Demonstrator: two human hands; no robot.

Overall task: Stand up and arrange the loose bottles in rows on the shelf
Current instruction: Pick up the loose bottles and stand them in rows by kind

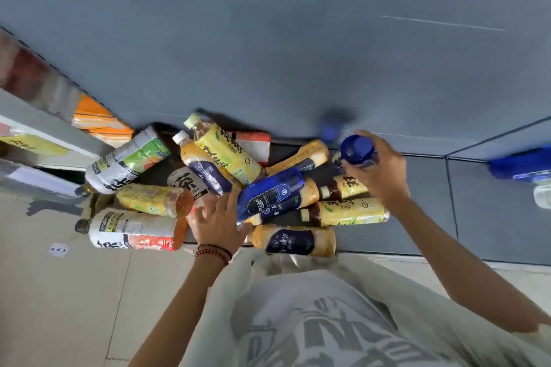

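Orange-striped pack (98, 121) far left, red-white carton (255, 141) right of it, dotted paper scrap (58, 250) (print unreadable) on beige tiled floor (59, 307).

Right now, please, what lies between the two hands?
Head view: a blue soda bottle lies sideways between the left hand and the right hand, gripping a second blue bottle.

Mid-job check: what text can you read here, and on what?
"BOLSA SODA": label of the lying blue bottle.
"TEA", under a large "茶": tea bottle mid-pile.
Yellow bottles: large characters, too blurred to read.
White bottles: black characters and small print, unreadable.
Shirt: print distorted, unreadable.
Held bottle in right hand: no text shows.
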